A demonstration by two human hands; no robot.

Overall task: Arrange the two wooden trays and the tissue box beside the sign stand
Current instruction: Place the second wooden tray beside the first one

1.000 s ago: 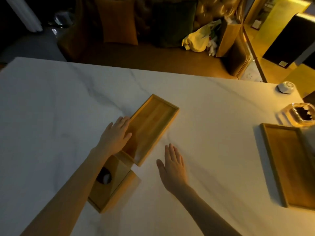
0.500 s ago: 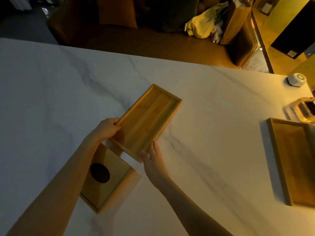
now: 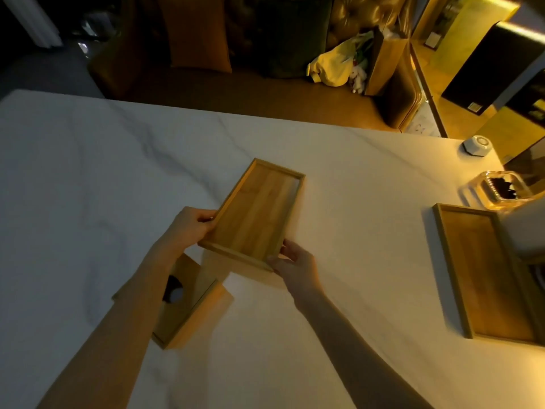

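Observation:
A small wooden tray [image 3: 256, 214] is lifted at its near end above the white marble table [image 3: 88, 178]. My left hand [image 3: 188, 228] grips its near left corner and my right hand [image 3: 298, 264] grips its near right corner. Under my left forearm stands a wooden tissue box [image 3: 191, 308] with a dark round hole in its top. A second, longer wooden tray [image 3: 489, 273] lies flat at the table's right side. A pale panel at the right edge, perhaps the sign stand [image 3: 528, 231], is cut off by the frame.
A glass ashtray [image 3: 501, 190] and a small white hexagonal object [image 3: 476, 146] sit at the far right corner of the table. Behind the table are a dark sofa with cushions [image 3: 200, 33] and a yellow bag [image 3: 333, 66].
My right hand went from lying flat on the table to gripping the small tray's near right corner. My left hand shifted to its left corner, and the tray's near end rose off the tissue box.

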